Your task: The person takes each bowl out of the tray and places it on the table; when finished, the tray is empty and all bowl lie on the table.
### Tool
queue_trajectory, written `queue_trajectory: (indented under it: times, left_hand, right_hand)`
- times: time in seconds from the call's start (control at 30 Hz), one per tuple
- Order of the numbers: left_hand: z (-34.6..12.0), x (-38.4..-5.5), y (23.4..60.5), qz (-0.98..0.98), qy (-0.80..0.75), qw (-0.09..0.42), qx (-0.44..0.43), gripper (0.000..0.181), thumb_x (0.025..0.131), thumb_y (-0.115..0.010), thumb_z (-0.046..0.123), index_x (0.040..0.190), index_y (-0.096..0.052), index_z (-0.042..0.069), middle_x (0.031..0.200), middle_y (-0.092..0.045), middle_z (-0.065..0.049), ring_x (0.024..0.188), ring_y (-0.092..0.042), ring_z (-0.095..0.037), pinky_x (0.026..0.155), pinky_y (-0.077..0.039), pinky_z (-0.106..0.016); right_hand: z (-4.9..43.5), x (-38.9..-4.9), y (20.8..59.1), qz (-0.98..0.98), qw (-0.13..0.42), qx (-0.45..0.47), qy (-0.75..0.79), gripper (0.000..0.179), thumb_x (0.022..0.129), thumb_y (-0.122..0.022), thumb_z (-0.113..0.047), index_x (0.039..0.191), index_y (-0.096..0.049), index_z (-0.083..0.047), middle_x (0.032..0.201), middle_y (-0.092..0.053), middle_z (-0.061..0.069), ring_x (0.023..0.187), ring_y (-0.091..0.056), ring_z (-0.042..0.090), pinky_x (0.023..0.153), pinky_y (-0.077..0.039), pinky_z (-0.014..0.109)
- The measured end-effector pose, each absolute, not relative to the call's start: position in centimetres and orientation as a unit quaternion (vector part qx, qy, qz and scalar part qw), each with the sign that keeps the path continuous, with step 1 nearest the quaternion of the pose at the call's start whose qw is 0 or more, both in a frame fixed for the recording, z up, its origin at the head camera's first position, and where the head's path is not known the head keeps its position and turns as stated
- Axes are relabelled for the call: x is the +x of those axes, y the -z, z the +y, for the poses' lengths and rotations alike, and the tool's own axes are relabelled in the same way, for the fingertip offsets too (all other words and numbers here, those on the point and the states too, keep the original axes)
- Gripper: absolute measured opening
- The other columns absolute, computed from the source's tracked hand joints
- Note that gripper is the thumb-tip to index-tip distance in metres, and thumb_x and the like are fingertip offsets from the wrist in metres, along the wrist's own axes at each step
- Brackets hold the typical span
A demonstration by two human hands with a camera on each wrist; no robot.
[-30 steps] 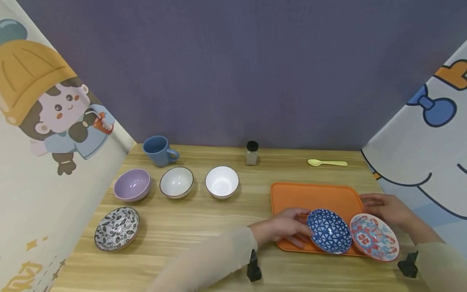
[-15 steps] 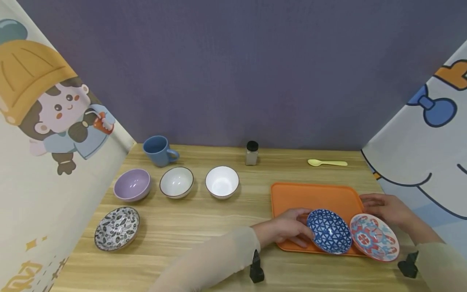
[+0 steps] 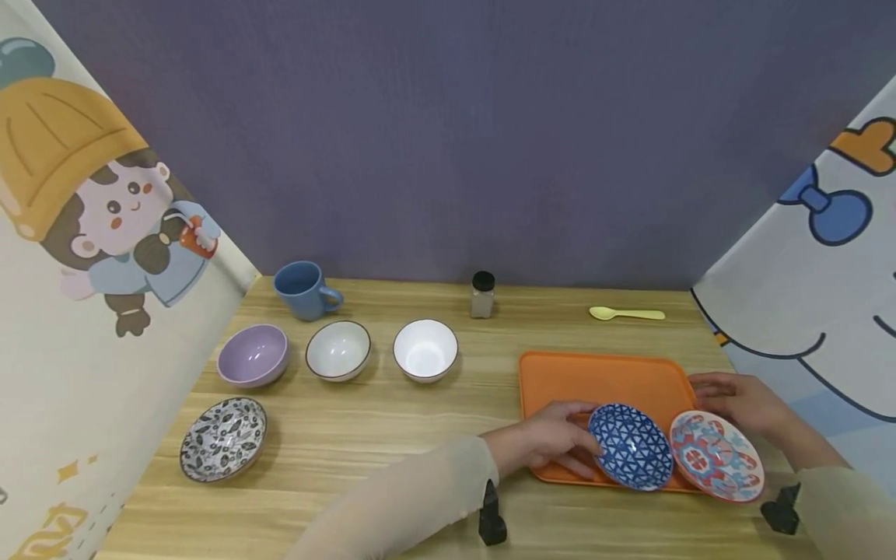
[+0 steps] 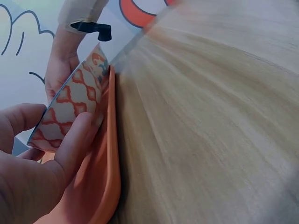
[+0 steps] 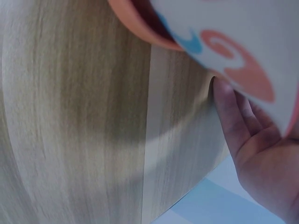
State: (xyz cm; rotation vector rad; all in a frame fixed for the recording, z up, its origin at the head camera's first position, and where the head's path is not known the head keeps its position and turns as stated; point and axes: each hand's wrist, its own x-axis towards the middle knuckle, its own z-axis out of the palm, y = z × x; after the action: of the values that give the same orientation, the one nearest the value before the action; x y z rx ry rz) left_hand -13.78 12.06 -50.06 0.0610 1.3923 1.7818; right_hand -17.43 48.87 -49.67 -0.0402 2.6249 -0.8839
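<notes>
Left sleeve: your left sleeve (image 3: 413,490) is long, pale beige, plain, loosely fitted, ending at the wrist.
Right sleeve: your right sleeve (image 3: 843,505) matches in colour; a few soft creases show in the left wrist view.
Left wrist fitting: you wear a black mount (image 3: 492,521), narrow and tapering above, blocky below.
Right wrist fitting: you wear a second black fitting (image 3: 782,512); the left wrist view shows a slim bar across the cuff, with a small rounded block at its end.
Left grip: your left grip (image 3: 549,439) is bare beyond the cuff.
Right grip: your right grip (image 3: 742,404), likewise bare.
</notes>
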Motion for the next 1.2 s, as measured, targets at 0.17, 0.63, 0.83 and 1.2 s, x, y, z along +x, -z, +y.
queue_trajectory:
  times: [0.17, 0.63, 0.83, 1.2]
  left_hand:
    - [11.8, -13.9, 50.0, 0.558, -0.713, 0.424, 0.026, 0.065, 0.083, -0.069, -0.012, 0.138, -0.062, 0.021, 0.104, -0.075, -0.019, 0.079, -0.074, -0.033, 0.072, -0.066, -0.053]
    - [11.4, -13.9, 49.3, 0.550, -0.727, 0.412, 0.016, 0.058, 0.079, -0.068, -0.004, 0.130, -0.068, 0.026, 0.099, -0.075, -0.017, 0.068, -0.070, -0.026, 0.068, -0.067, -0.048]
    - [10.4, -14.2, 48.4, 0.536, -0.749, 0.389, -0.001, 0.058, 0.082, -0.070, -0.005, 0.134, -0.064, 0.021, 0.102, -0.075, -0.018, 0.075, -0.073, -0.030, 0.069, -0.067, -0.049]
    - [5.3, -15.3, 46.7, 0.537, -0.760, 0.365, 0.033, 0.060, 0.086, -0.070, 0.005, 0.143, -0.058, 0.020, 0.113, -0.074, -0.015, 0.081, -0.074, -0.026, 0.077, -0.066, -0.047]
  right_hand:
    - [48.8, -17.5, 49.6, 0.931, 0.189, -0.011, 0.312, 0.056, 0.103, -0.063, -0.025, 0.146, -0.048, 0.008, 0.125, -0.067, 0.029, 0.110, -0.067, 0.041, 0.075, -0.059, 0.028]
    - [48.7, -17.4, 49.5, 0.932, 0.185, -0.029, 0.310, 0.057, 0.102, -0.064, -0.024, 0.145, -0.048, 0.010, 0.126, -0.065, 0.032, 0.110, -0.067, 0.041, 0.075, -0.059, 0.029]
    - [48.9, -17.4, 49.6, 0.935, 0.184, -0.022, 0.302, 0.056, 0.102, -0.064, -0.023, 0.145, -0.048, 0.010, 0.126, -0.065, 0.032, 0.112, -0.066, 0.045, 0.076, -0.059, 0.029]
    - [48.9, -17.4, 49.4, 0.936, 0.183, -0.027, 0.299, 0.057, 0.102, -0.064, -0.025, 0.145, -0.049, 0.008, 0.125, -0.067, 0.029, 0.108, -0.068, 0.037, 0.074, -0.058, 0.028]
